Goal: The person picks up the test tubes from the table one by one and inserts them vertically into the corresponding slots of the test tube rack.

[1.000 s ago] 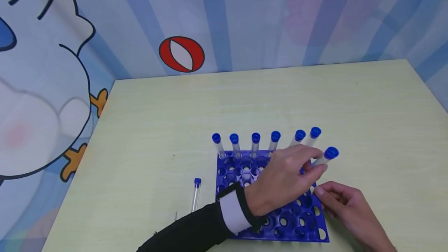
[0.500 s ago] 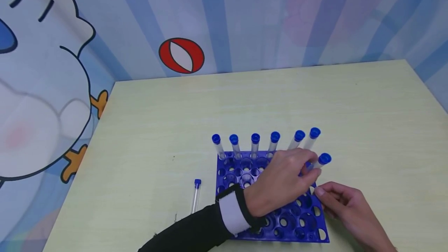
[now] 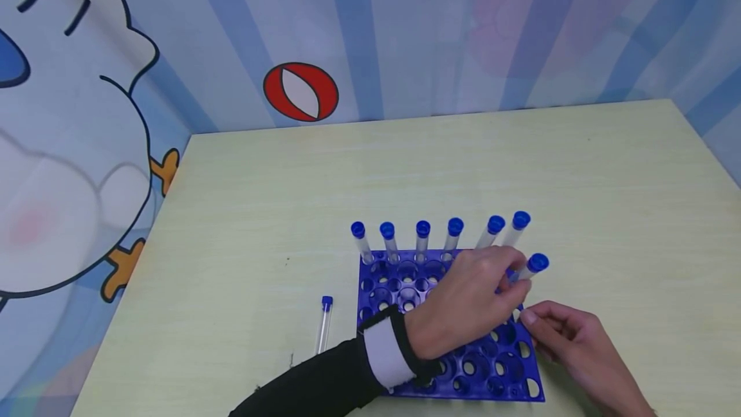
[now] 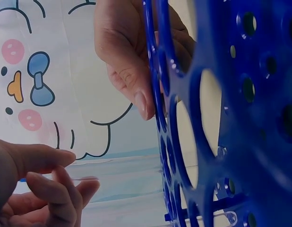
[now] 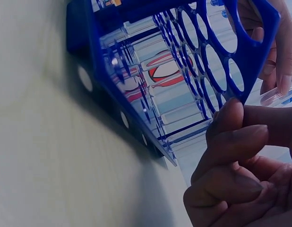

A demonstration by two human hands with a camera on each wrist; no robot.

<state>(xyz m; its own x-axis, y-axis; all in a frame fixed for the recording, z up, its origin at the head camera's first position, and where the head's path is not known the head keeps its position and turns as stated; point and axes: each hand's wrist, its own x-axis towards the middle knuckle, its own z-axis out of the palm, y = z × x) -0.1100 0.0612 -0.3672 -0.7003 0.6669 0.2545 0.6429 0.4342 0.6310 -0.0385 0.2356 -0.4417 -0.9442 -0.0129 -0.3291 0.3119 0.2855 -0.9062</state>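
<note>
My left hand (image 3: 469, 301), in a black sleeve with a white cuff, pinches a clear test tube (image 3: 537, 263) with a blue cap. The tube leans to the right above the right side of a blue test tube rack (image 3: 476, 362); its lower end is hidden in the head view. At the rack's right edge, my right hand (image 3: 570, 340) pinches the rim between thumb and fingers, as the right wrist view also shows with the hand (image 5: 240, 165) beside the perforated rack (image 5: 202, 42). Several capped tubes (image 3: 422, 237) stand along the rack's far row.
Another blue-capped tube (image 3: 324, 324) lies on the pale wooden table (image 3: 260, 211), left of the rack and partly behind my left sleeve. A cartoon-printed wall (image 3: 405, 31) rises behind the table and to its left.
Compared with a second ago, my left hand has brought the tube lower and slightly left. During the last half second it has stayed almost still. My right hand keeps its place on the rack.
</note>
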